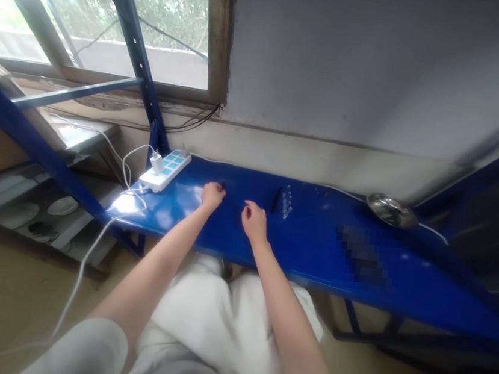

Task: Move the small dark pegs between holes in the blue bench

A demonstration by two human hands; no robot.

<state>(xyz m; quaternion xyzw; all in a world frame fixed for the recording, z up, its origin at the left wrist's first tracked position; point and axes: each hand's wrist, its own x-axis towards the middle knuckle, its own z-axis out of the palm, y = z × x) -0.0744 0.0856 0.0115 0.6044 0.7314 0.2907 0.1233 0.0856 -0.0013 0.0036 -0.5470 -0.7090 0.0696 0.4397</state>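
Observation:
Over the blue metal table, my left hand is closed around a small dark object, whose tip sticks out past the fingers; its kind is too small to tell. To the right of it, my right hand hovers at the table with the fingers curled in and pressed together. Whatever those fingers hold, if anything, is hidden. Just beyond the right hand lies a thin black stick-like object. Beside that is a cluster of several small clear pieces.
A white power strip with a plugged-in charger and cables lies on the left. Toward the right end are a shiny round metal dish and a pixelated dark object. Tiny bits lie near the wall. A blue frame post rises at left.

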